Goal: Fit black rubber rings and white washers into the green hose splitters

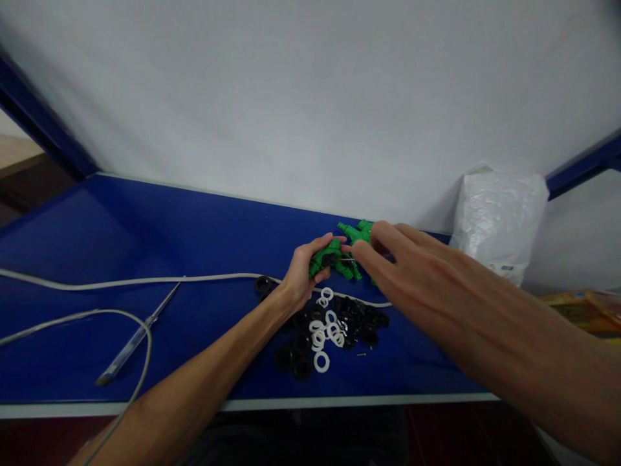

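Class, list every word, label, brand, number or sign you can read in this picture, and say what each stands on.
No text can be read.
Package: a small dark mark near its lower edge, too small and blurred to read.
Yellow item at the right edge: too blurred to tell whether it bears print.
Green piece and screwdriver: no lettering can be made out.

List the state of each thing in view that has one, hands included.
Left hand: closed
Green plastic part: held in left hand
Right hand: curled beside thin metal shaft; grip hidden
Clear-handled screwdriver: lying flat, unheld
White rings: loose, heaped
Black rings: loose, clustered
White cable: uncoiled
Plastic-wrapped package: upright
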Tool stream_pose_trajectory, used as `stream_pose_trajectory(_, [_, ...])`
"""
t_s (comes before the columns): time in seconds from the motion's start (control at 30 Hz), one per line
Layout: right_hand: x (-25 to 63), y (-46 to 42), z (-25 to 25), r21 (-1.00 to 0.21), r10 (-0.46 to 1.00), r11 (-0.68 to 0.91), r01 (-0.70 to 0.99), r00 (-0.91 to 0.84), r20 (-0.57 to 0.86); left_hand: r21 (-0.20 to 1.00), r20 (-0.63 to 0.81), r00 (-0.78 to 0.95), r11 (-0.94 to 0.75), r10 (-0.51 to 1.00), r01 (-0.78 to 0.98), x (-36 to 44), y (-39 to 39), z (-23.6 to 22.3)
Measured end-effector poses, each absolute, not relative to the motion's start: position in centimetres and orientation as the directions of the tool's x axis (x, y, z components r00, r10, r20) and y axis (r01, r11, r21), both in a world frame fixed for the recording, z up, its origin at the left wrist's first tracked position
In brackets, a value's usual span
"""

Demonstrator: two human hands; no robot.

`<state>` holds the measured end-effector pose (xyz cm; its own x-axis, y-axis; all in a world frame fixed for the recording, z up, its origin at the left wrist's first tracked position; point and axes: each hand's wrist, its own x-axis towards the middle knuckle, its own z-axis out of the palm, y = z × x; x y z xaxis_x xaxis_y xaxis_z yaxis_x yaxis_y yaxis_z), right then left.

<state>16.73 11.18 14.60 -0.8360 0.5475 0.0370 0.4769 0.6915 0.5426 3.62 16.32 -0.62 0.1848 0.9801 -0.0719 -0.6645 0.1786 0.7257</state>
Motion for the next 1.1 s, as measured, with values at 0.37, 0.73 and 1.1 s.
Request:
stream_pose_trajectory(0.37, [16.9, 11.3, 14.6, 0.524, 0.47, 0.741, 0.42, -0.882, 0.043, 0.711, -0.079, 0.181, 0.183, 0.98, -0.679, 3.7, 16.4, -0.5])
stream_pose_trajectory(0.73, [19.5, 12.1, 13.0, 0.272, 0.583, 0.757, 0.595, -0.802, 0.131, 0.737, -0.059, 0.172, 0.16, 0.983, -0.657, 3.6, 16.1, -0.5])
stream_pose_trajectory(1.1, [18.9, 11.8, 13.3, 0.322, 0.599, 0.741, 0.589, -0.797, 0.081, 0.715, -0.056, 0.169, 0.157, 0.984, -0.681, 3.7, 16.2, -0.7])
